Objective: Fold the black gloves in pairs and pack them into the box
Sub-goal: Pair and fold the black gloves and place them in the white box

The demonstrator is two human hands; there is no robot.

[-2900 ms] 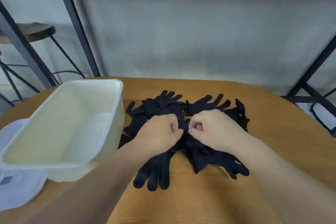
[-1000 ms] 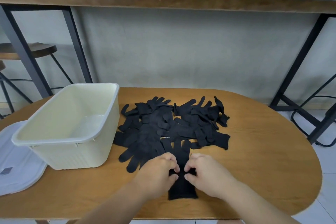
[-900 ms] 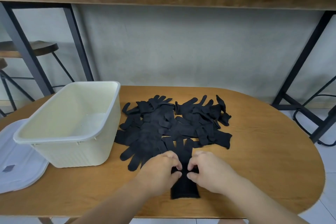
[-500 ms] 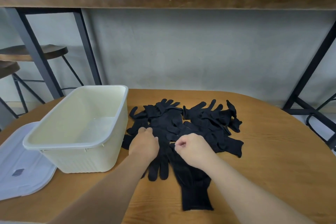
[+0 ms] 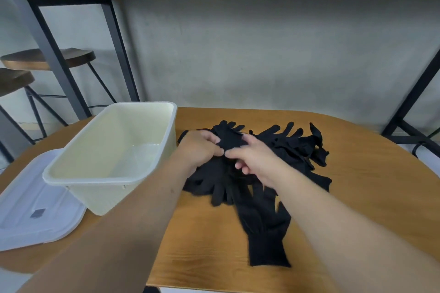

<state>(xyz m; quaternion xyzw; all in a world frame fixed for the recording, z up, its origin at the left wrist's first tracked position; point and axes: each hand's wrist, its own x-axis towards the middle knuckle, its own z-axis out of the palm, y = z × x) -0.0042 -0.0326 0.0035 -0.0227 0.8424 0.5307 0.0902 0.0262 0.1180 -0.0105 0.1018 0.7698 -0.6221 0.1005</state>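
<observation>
Both my hands are out over the pile of black gloves, which sprawls across the middle of the bench. My left hand has its grip clenched on one glove at the pile's 11 o'clock corner, pinching the cloth near its edge, and my right hand meets it there with thumb and forefinger on the same piece — the other fingers hang loosely curled. I hold it from two sides so that, as I judge it, it lifts free without dragging its neighbours along.

A flat glove lies toward 6 o'clock from the pile, cuff nearest me, set apart on bare wood — probably so the next one can be matched onto it to make a pair.

The box stands at 9 o'clock from the pile, just beside it and open-topped, so a folded pair needs only a short carry. No gloves show in it yet. Its lid lies flat farther left, partly tucked under the box's near corner, out of the way of my arms.
</observation>
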